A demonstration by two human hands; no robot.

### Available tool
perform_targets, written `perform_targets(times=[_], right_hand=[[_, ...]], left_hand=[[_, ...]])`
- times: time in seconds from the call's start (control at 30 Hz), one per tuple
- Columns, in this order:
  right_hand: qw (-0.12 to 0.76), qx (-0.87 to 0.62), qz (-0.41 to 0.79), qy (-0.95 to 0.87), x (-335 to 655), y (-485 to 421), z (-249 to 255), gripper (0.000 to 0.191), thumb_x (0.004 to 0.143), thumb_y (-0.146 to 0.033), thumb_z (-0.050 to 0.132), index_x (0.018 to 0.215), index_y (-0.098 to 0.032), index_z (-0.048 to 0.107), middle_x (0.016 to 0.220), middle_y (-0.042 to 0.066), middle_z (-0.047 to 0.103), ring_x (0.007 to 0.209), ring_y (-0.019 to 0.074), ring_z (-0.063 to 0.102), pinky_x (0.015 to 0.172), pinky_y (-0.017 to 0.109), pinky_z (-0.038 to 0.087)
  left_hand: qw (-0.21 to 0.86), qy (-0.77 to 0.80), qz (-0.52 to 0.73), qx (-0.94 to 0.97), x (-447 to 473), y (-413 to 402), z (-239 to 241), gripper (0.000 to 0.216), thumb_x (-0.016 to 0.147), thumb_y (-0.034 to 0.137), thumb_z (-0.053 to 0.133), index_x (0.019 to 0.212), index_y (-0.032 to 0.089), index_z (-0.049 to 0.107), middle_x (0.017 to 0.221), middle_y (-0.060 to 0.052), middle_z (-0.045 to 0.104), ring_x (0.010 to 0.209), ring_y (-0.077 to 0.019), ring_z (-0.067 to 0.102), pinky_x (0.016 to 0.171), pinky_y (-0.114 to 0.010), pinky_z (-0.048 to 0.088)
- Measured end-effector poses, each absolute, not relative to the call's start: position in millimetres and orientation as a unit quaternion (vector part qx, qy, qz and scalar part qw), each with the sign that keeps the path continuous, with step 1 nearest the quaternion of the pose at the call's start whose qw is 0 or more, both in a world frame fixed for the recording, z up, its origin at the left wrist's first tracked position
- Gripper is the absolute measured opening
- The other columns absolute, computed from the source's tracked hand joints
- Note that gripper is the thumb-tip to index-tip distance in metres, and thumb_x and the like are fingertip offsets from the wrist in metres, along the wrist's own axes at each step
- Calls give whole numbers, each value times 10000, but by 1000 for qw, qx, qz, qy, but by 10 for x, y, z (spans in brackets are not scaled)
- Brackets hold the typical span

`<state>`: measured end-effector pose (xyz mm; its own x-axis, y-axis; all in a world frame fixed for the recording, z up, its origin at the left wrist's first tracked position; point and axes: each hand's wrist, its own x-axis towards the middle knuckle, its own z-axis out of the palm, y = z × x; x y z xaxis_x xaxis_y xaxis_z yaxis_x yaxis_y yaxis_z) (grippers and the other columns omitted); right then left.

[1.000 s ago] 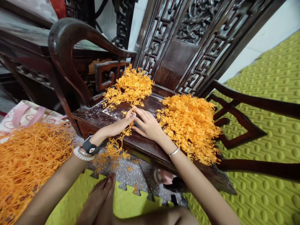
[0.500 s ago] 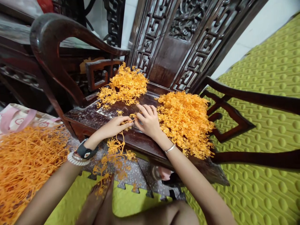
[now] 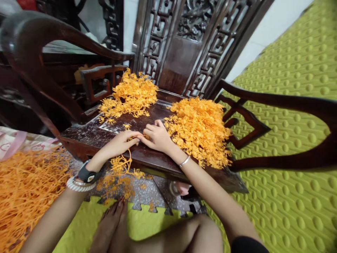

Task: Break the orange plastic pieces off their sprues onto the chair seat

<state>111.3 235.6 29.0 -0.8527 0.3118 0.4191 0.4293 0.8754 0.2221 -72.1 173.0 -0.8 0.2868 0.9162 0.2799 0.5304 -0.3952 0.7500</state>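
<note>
My left hand (image 3: 122,143) is closed in a pinch on a strand of orange plastic spiders (image 3: 121,164), whose thin runners hang below it past the seat's front edge. Against its fingertips, my right hand (image 3: 157,137) has thumb and forefinger pinched together; bits of orange show around the fingers, though their grip is partly hidden. Both hands are over the dark wooden chair seat (image 3: 84,138). Right of them lies a large heap of loose orange spiders (image 3: 197,130), and behind them is a smaller heap (image 3: 134,93). A single spider (image 3: 126,126) rests near my left hand.
On the left is a big tangle of orange plastic strands (image 3: 34,189) beside a white bag with pink straps (image 3: 15,144). Curved chair arms (image 3: 63,26) and a carved back (image 3: 180,59) surround the seat. Green foam mats (image 3: 297,196) cover part of the floor.
The view has shifted, so the chair appears farther left. My fingertips have come together, hiding the thin orange piece that stretched between them. The right fingers are more curled.
</note>
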Motion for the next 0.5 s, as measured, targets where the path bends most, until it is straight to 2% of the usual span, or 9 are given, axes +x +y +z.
perform_targets(times=[0.13,0.23,0.3,0.43,0.5], right_hand=[[184,-177,-161,-953,1028,2309,246,387,998,-427,238,917,-180,524,931,60,595,841,183,542,873,346,335],[177,-227,-101,-952,955,2287,216,350,1005,-403,218,986,-159,468,994,80,580,804,183,571,684,303,381],[199,-243,-36,-949,928,2256,221,275,1005,-385,272,1006,-166,438,1033,74,582,827,181,589,628,280,376],[281,-265,115,-915,942,2079,225,137,991,-277,336,995,-184,436,1092,50,600,942,147,582,746,246,430],[321,-315,162,-878,971,1939,184,183,970,-280,344,1073,-175,452,1141,54,603,970,144,579,796,253,458]], left_hand=[[309,505,370,716,-772,1676,-4,309,854,428,521,1045,216,639,984,-6,689,897,-207,605,852,-284,424],[318,526,337,714,-830,1672,25,269,851,407,542,1073,271,611,944,65,676,883,-181,580,898,-279,402],[318,540,323,709,-843,1665,52,211,867,399,526,1055,340,600,875,121,651,872,-152,544,921,-261,383],[323,574,336,673,-747,1612,129,163,880,441,502,1018,433,587,912,219,641,897,-119,498,939,-234,372],[317,600,337,653,-670,1583,162,196,882,495,459,1041,462,570,989,273,645,972,-136,500,987,-274,365]])
